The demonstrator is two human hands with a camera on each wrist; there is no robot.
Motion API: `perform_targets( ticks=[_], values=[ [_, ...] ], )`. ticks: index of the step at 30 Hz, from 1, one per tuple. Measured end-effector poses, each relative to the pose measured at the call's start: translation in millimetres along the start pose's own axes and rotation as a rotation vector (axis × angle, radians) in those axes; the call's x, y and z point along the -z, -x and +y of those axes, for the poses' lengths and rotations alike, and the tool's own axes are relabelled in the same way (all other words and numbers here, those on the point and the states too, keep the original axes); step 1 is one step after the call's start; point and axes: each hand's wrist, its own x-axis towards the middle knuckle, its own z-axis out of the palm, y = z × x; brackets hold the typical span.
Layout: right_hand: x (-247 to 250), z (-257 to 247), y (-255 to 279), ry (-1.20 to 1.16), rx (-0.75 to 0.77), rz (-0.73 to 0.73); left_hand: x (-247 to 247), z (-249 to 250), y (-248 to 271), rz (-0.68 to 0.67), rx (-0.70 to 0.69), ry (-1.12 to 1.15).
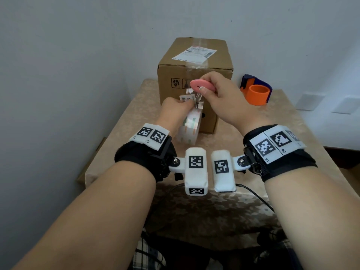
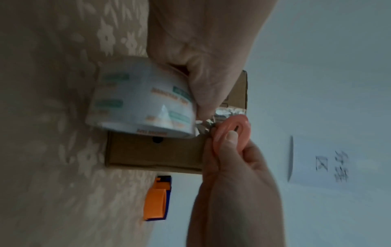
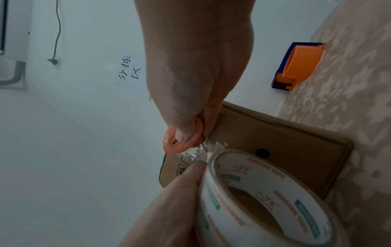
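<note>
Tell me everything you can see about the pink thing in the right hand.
The pink cutter is a flat, oval, plastic-looking piece with a short dark slot in its face. The right hand pinches it between thumb and fingers. Its edge meets the crinkled clear tape strip off the roll.

tape roll (image 1: 190,126): clear tape, white core with orange/green print, standing on edge, off the table (image 1: 282,133) in left grip (image 1: 175,108). Crinkled free end (image 1: 197,102) pulled up. pink cutter (image 1: 201,86): flat oval, pinched in right grip (image 1: 220,100), touching that free end.
</note>
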Motion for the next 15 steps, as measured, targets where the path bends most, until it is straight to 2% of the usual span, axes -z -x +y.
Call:
perform_targets(
  ticks=[5, 9, 15],
  values=[
    [-0.2, 1.9, -0.1, 0.008, -0.007, 0.008, -2.3, -4.8, -0.3, 0.029, -0.067, -0.022],
    [-3.3, 3.2, 0.7, 0.07, -0.021, -0.043, -1.8, -8.8, 0.5, -0.048, -0.043, 0.059],
    [0.7, -2.0, 1.1, 0.161, 0.019, -0.001, -2.3, -9.9, -0.5, -0.013, -0.023, 0.133]
  ],
)
